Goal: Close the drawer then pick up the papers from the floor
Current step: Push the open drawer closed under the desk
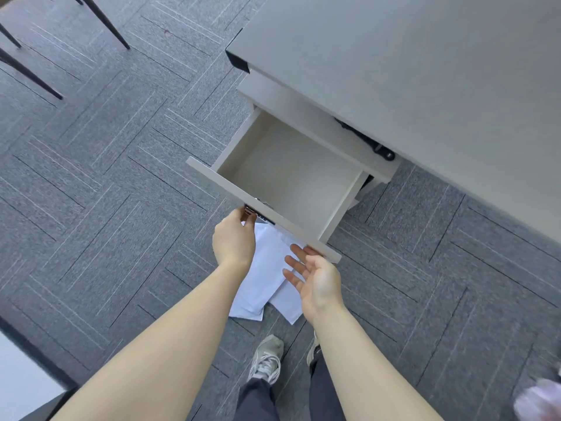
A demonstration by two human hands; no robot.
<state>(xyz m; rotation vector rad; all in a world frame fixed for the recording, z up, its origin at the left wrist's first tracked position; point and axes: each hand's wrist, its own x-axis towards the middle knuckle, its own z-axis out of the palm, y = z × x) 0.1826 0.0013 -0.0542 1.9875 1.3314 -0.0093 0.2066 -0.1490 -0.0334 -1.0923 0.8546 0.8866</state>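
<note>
White and empty, the drawer (291, 174) stands pulled well out from the cabinet under the grey tabletop (409, 71), so closing it is the step in hand. The left hand (233, 238) curls its grip on the handle (253, 211) at the drawer front; how firmly it has hold I cannot tell. The right hand (315, 278) is spread wide, holding nothing, fingertips at the front panel's lower edge. Next, I judge, both must push the front straight away from the person until it meets the cabinet. The papers (267, 275) lie on the carpeted floor (106, 177) directly beneath both grips, overlapping. Dark chair legs (27, 71) stand well beyond the left grip, clear of everything; the person's shoes (267, 357) are near the sheets.
</note>
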